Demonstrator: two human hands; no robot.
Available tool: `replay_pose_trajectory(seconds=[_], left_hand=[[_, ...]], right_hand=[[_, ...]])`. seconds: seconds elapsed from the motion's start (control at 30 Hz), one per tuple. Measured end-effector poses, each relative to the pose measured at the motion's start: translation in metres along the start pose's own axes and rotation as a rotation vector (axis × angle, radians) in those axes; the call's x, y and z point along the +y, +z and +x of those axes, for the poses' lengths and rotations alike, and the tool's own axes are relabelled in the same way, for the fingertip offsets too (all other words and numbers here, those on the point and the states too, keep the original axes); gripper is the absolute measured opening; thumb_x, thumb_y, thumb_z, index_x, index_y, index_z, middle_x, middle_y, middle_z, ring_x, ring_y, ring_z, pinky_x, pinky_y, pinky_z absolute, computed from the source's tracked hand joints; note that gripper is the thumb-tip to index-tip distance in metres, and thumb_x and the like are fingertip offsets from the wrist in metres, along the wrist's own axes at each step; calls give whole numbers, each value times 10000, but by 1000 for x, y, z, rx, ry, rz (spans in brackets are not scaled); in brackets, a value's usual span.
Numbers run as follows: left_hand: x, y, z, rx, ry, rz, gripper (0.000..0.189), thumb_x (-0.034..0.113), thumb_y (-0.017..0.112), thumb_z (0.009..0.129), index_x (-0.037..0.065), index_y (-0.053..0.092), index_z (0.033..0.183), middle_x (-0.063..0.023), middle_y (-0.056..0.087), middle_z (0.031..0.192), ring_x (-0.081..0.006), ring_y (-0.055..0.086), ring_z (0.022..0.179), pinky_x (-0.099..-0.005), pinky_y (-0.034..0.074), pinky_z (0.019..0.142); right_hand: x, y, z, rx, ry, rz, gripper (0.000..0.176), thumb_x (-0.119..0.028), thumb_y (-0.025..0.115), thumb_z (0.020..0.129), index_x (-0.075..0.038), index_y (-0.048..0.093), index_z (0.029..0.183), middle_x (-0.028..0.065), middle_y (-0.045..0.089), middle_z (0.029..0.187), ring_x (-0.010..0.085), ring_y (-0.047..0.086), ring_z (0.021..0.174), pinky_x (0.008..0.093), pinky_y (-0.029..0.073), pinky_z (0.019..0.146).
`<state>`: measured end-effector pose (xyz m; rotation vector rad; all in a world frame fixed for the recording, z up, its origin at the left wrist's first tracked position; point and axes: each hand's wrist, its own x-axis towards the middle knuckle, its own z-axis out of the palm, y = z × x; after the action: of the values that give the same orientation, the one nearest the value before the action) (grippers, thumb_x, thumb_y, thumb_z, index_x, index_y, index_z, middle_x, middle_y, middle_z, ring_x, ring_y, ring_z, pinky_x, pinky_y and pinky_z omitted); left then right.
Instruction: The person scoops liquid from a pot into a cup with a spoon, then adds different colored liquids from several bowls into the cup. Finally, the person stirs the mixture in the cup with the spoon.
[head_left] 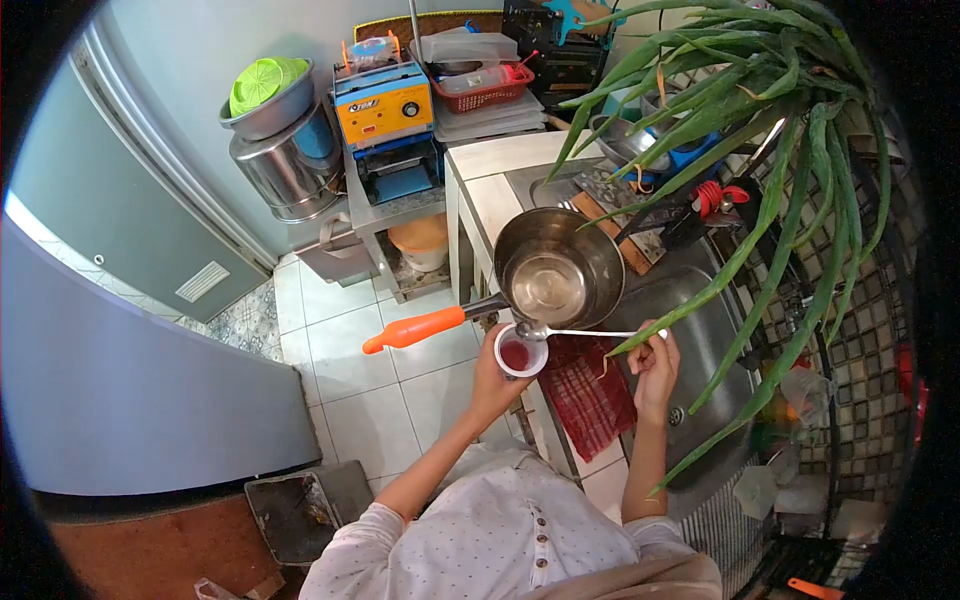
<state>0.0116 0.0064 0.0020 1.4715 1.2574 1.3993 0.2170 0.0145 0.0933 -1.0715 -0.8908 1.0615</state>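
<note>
My left hand [487,382] is wrapped round a small white cup [536,366] with something red [515,354] at its bottom. Between the fingers of my right hand [655,372] is the handle end of a metal spoon [590,333]. Its bowl lies over the far rim of the cup. Just beyond stands a steel saucepan [515,245], its bare inside showing, with an orange handle [415,328] pointing left past the counter edge. Under the spoon, a red checked cloth [592,405] lies by the sink.
A metal sink [690,340] is to the right, partly overhung by long green leaves [770,190]. A wooden-edged board [610,232] lies behind the saucepan. Further back stand an orange and blue machine [383,105], a red basket [485,95] and a large steel pot [280,175].
</note>
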Motion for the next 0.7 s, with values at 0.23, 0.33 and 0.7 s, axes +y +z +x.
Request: replay_pose_trajectory(seconds=[0.23,0.33,0.7], left_hand=[[0,0,1,2,15,4,702,89,758,632,12,358,1204,-117,533,1071,-209,544,1004,-307,427,877],[-1,1,0,6,10,13,699,102,763,634,10,364,1201,-117,528,1078,-210,541,1003,-308,426,876],[0,1,-1,15,22,53,723,119,774,619,16,367,1208,-115,513,1093,-214,525,1021,-309,413,890]], right_hand=[[-4,1,-5,-29,-68,-46,201,-213,460,922,-42,537,849,55,580,641,47,393,431,175,275,396],[-6,0,-7,-72,-87,-75,212,-203,415,935,-29,535,919,50,566,672,47,399,470,172,293,417],[-15,2,-13,-88,-154,-144,227,-226,424,935,-32,536,899,44,568,670,49,408,476,175,305,424]])
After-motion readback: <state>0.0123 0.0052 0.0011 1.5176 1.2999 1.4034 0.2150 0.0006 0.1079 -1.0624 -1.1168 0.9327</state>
